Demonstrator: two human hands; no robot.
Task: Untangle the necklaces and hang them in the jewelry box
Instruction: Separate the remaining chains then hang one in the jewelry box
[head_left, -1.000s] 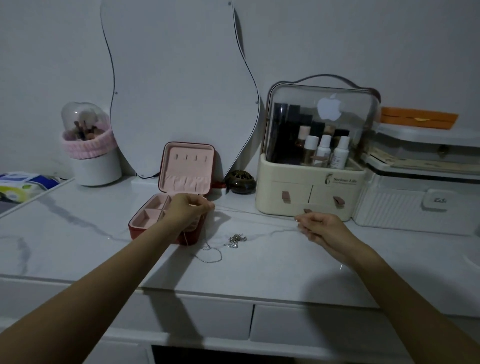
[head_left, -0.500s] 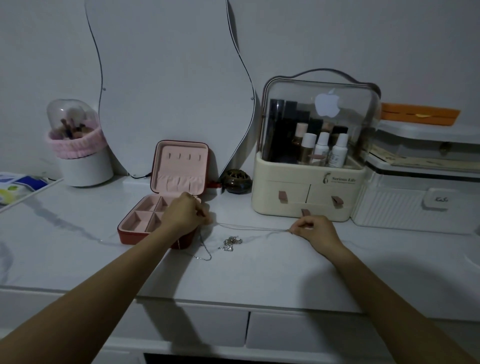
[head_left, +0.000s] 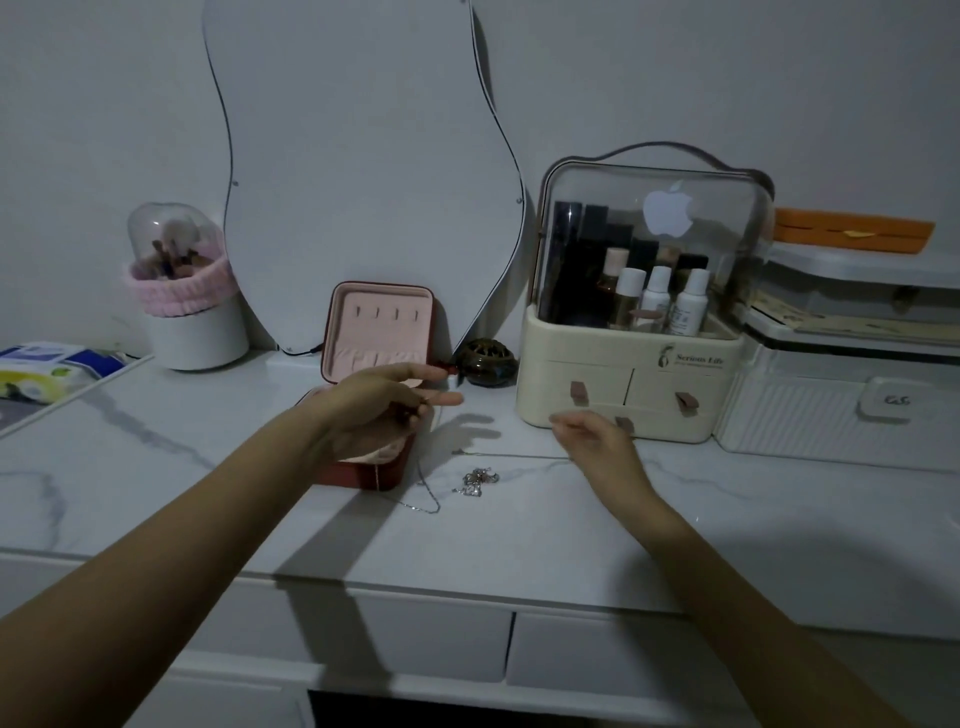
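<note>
On veined marble top (head_left: 675, 519), thin silver chain (head_left: 475, 480) tangled, left hand (head_left: 374, 410) seemingly pinching it, right hand (head_left: 597, 441) blurred, grip unclear.

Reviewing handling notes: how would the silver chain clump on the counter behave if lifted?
The chain clump looks thin and limp, so it would likely dangle and snag. It seems light, and probably slides easily on the smooth marble counter.

A white marble-veined dresser top (head_left: 519, 525) carries the open jewelry box (head_left: 379, 332), tangled necklaces (head_left: 475, 482) and cosmetics organizer (head_left: 631, 384).
</note>
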